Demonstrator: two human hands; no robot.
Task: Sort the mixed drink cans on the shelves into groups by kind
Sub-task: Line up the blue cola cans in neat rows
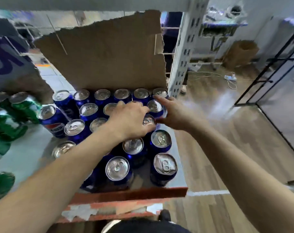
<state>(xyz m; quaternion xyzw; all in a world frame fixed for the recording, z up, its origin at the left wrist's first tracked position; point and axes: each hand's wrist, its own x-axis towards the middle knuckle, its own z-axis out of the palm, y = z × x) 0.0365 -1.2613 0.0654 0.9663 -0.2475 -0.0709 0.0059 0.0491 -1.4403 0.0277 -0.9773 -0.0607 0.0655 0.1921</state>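
Where they stand packed in rows on the right part of the shelf (25, 148), the blue Pepsi cans (161, 140) show silver tops with pull tabs lying flat. One at the left edge shows the red, white and blue logo on its side. The left hand (130, 119) lies palm down over the middle rows, its fingers curled over the rim of a blue can (149, 121). The right hand (174, 113) is spread wide, fingers straight and thumb apart, against the right side of the back rows, close to that can. Green cans (23, 105) stand to the left, partly blurred. A torn cardboard flap (106, 56) rises behind the blue rows, and a perforated upright post (181, 56) stands at the shelf's right corner. An orange rail (129, 194) edges the front; wooden floor (210, 148) lies to the right.
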